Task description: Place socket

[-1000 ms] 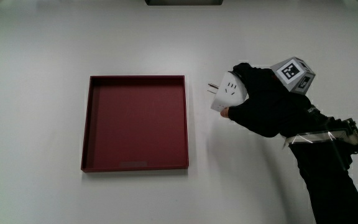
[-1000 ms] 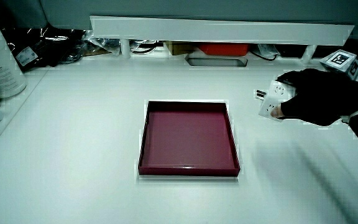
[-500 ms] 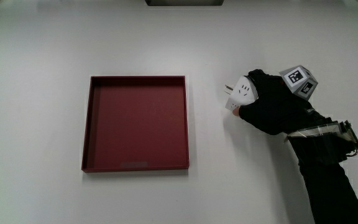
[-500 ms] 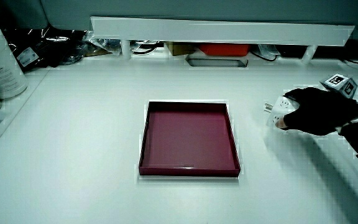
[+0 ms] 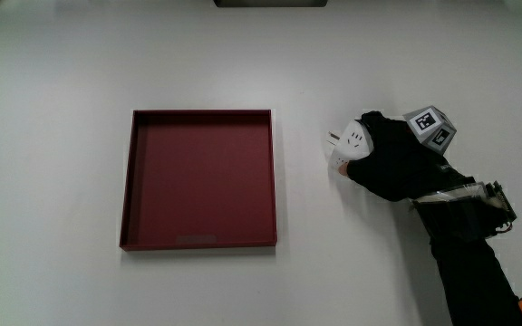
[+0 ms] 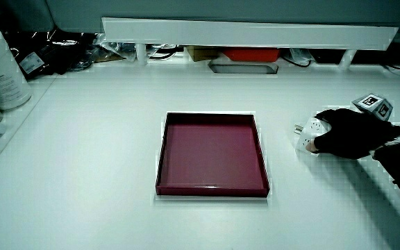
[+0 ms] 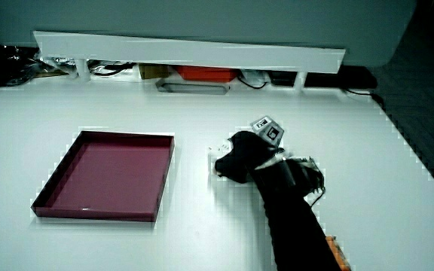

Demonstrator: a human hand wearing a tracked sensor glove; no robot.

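The hand (image 5: 397,167) keeps its grip closed on the white socket (image 5: 351,145), low over the counter (image 5: 333,263) near mid-frame, just beside the red tray (image 5: 198,115). Released here, the socket likely lands outside the tray, or could roll onto its prongs.

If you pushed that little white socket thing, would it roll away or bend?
The socket looks like a hard, blocky plastic shell, so it probably stays stiff and slides on the table rather than rolls. Its metal prongs point toward the tray, so it might wobble if tipped onto them. The hand wraps it in one grip, so it is likely light.
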